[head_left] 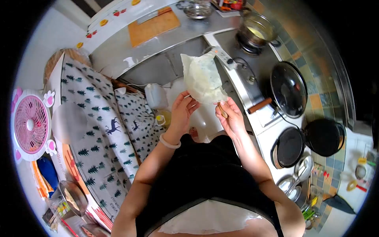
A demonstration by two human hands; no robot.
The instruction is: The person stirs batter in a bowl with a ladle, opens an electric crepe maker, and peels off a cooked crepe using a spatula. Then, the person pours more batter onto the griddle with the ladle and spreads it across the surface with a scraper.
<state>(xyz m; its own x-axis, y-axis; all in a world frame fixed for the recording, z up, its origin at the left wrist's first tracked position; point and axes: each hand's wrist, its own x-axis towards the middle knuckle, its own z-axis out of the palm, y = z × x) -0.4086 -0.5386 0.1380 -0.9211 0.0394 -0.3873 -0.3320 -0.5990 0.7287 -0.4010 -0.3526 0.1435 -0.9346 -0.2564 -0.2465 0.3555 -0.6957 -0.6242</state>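
A thin, pale, crinkled sheet (202, 77), partly see-through, hangs in front of me above the floor, beside the counter. My left hand (183, 110) is closed at its lower left edge, fingertips pinching it. At the lower right corner, my right hand (231, 116) is closed around a short brown wooden handle (222, 110), its fingertips close against the sheet. What the handle belongs to is hidden. Whether the sheet is a thin pancake or paper I cannot tell.
To the right, a glass-lidded pan (288, 89) with a wooden handle and a pot (256, 31) stand on the stove. An opened round electric griddle (290, 147) lies nearer me. A cutting board (153, 27) with a knife is at the back; a pink fan (30, 124) stands left.
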